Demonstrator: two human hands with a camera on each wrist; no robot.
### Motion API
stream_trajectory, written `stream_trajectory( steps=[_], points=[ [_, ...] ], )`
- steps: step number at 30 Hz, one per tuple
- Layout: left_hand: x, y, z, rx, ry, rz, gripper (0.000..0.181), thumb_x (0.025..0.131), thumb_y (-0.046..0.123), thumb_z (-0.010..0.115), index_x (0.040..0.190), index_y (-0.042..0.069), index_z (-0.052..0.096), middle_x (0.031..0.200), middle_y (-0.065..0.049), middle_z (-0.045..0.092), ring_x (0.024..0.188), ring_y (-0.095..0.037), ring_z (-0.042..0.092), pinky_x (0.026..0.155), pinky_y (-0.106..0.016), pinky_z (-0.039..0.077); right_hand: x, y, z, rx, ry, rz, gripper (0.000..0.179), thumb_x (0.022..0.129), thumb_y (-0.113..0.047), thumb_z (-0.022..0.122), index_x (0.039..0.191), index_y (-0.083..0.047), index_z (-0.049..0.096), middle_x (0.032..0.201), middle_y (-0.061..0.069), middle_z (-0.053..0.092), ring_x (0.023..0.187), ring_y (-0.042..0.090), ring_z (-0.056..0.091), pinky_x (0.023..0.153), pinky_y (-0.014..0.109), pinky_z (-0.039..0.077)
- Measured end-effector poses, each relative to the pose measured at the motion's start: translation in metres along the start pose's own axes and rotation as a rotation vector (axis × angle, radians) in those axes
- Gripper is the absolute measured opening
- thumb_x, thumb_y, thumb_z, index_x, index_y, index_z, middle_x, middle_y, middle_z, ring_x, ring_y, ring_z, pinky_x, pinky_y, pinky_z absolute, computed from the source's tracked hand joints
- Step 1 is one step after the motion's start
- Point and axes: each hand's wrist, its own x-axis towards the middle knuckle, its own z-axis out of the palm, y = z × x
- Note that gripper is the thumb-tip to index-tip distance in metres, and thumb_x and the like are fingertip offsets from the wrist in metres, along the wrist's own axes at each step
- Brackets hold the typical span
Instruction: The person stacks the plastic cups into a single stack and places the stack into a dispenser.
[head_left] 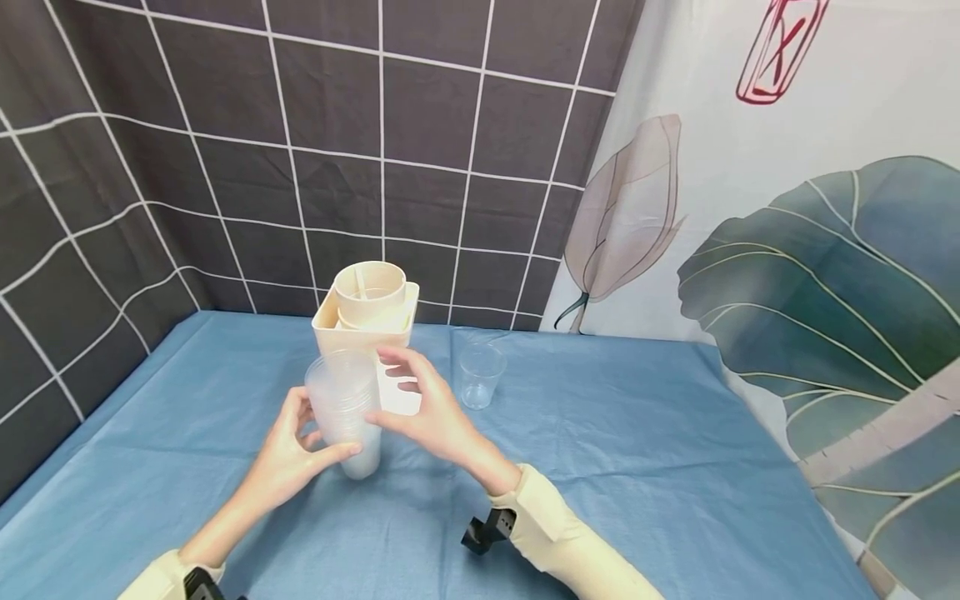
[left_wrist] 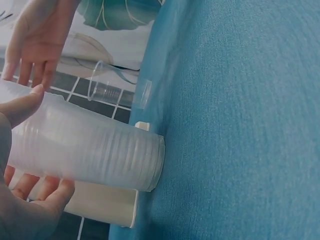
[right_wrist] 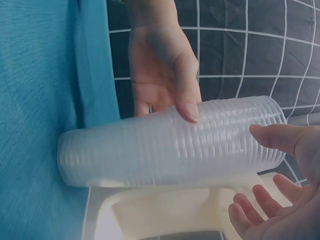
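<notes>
A tall nested stack of clear plastic cups (head_left: 347, 400) stands slightly tilted, its base close to the blue cloth. My left hand (head_left: 281, 458) grips it around the lower half, with the thumb on the near side and the fingers behind. At the upper part of the stack is my right hand (head_left: 438, 417), fingers spread and loosely bent. In the right wrist view its thumb (right_wrist: 277, 137) lies at the stacked rims, while its other fingers are apart from the cups. A single clear plastic cup (head_left: 481, 377) stands upright on the cloth, to the right.
Behind the stack is a cream rectangular container (head_left: 326, 333) with a round cream container (head_left: 370, 302) in its top. Blue cloth (head_left: 637, 467) covers the table. A dark grid-patterned curtain (head_left: 427, 117) and a white leaf-print curtain (head_left: 697, 150) hang behind.
</notes>
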Motion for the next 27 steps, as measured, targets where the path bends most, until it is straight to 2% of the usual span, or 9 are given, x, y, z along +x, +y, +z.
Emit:
stream_trajectory(
  steps=[6,10,13,16,20,27],
  points=[
    [0.000,0.000,0.000,0.001,0.000,-0.001,0.072,0.076,0.012,0.082,0.128,0.005,0.033,0.126,-0.011,0.050,0.106,0.009,0.044,0.095,-0.060,0.044,-0.004,0.003,-0.009,-0.015,0.026,0.023,0.064,0.079,-0.005,0.076,0.135,-0.005,0.045,0.136,0.011,0.052,0.119,0.028,0.055,0.098,0.042,0.048],
    [0.000,-0.001,0.000,0.006,0.006,0.004,0.072,0.075,0.011,0.082,0.127,0.005,0.033,0.123,-0.008,0.051,0.105,0.008,0.045,0.094,-0.056,0.046,-0.008,0.006,-0.016,-0.027,0.046,0.064,0.063,0.080,-0.006,0.076,0.135,-0.007,0.046,0.135,0.008,0.053,0.118,0.025,0.055,0.096,0.044,0.048],
    [-0.001,-0.001,0.001,0.021,0.016,0.010,0.071,0.074,0.011,0.083,0.126,0.005,0.034,0.121,-0.003,0.051,0.104,0.008,0.047,0.092,-0.048,0.048,-0.012,0.010,-0.022,-0.042,0.055,0.096,0.063,0.080,-0.007,0.075,0.135,-0.008,0.046,0.136,0.007,0.053,0.118,0.025,0.055,0.095,0.042,0.048],
    [-0.001,-0.001,0.001,0.031,0.026,0.016,0.071,0.073,0.011,0.083,0.125,0.005,0.035,0.118,0.005,0.051,0.104,0.006,0.048,0.089,-0.034,0.051,-0.016,0.014,-0.027,-0.056,0.065,0.118,0.062,0.081,-0.009,0.076,0.135,-0.010,0.046,0.135,0.007,0.053,0.117,0.025,0.055,0.095,0.039,0.048],
    [-0.001,-0.001,0.001,0.027,0.030,0.021,0.070,0.072,0.011,0.084,0.123,0.006,0.036,0.115,0.011,0.052,0.103,0.006,0.049,0.085,-0.016,0.047,-0.020,0.019,-0.036,-0.059,0.099,0.134,0.062,0.080,-0.009,0.077,0.134,-0.009,0.047,0.135,0.007,0.054,0.117,0.028,0.055,0.093,0.041,0.049],
    [-0.001,-0.001,0.001,0.031,0.034,0.019,0.070,0.072,0.010,0.084,0.123,0.005,0.036,0.114,0.012,0.051,0.103,0.007,0.049,0.084,-0.014,0.046,-0.028,0.027,-0.050,-0.084,0.183,0.170,0.060,0.079,-0.007,0.077,0.132,-0.011,0.050,0.130,0.007,0.058,0.113,0.033,0.058,0.089,0.039,0.048]
  ],
)
